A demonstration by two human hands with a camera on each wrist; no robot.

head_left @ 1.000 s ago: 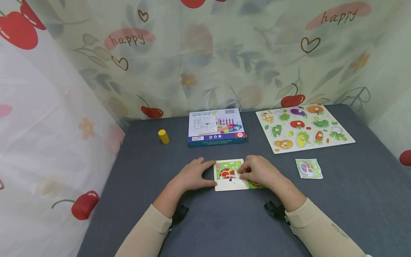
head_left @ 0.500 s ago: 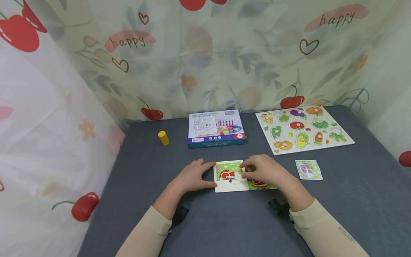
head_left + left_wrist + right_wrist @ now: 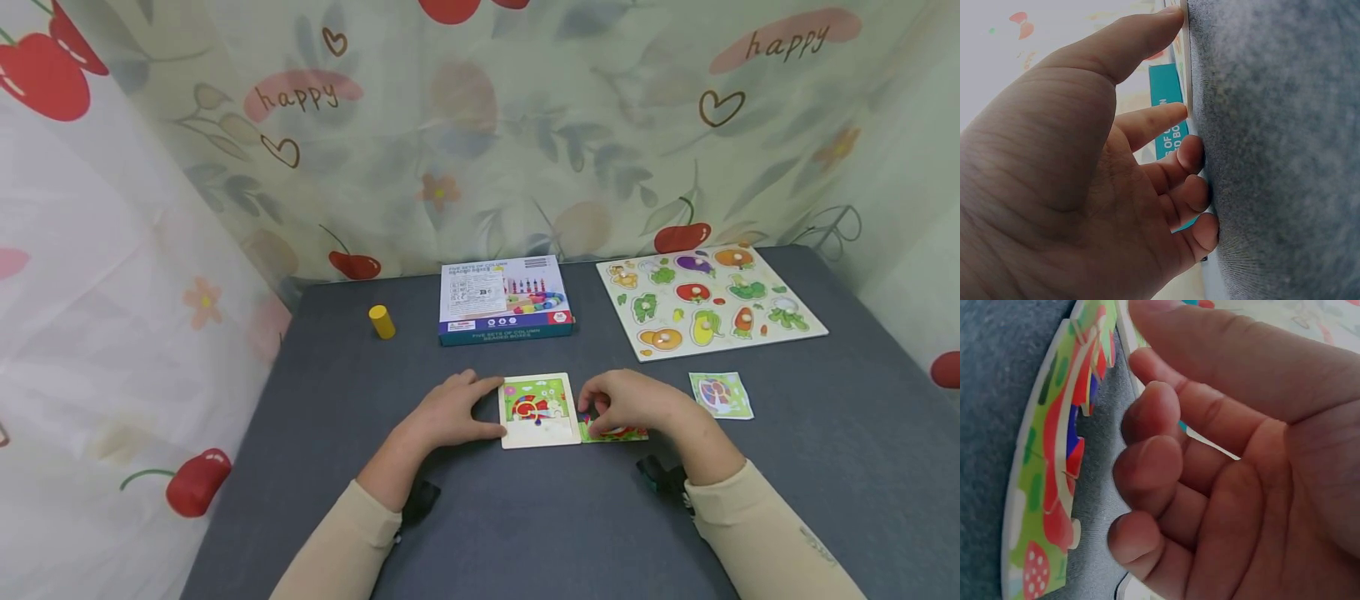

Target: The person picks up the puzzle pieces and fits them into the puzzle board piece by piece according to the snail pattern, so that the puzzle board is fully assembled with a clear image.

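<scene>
A square puzzle tray [image 3: 542, 434] with a pale rim lies mid-table, green and red pieces filling its upper part and its lower part bare. My left hand [image 3: 452, 408] touches the tray's left edge, thumb at the near corner and index finger at the far one. To the tray's right lies a strip of joined puzzle pieces [image 3: 633, 434], green with red and blue. Over the strip's left end is my right hand [image 3: 630, 400], thumb and index finger apart. In the right wrist view the strip [image 3: 1054, 506] stands beside loosely bent fingers, and nothing shows between thumb and index finger.
A picture card [image 3: 722, 395] lies right of the strip. Behind are a flat cardboard box [image 3: 506, 329], a yellow cylinder [image 3: 382, 322] and a vegetable puzzle board [image 3: 720, 300]. Patterned cloth [image 3: 517, 125] hangs behind the dark table.
My right hand has moved right, from over the tray's right part to the left end of the strip of pieces. My left hand has stayed at the tray's edge.
</scene>
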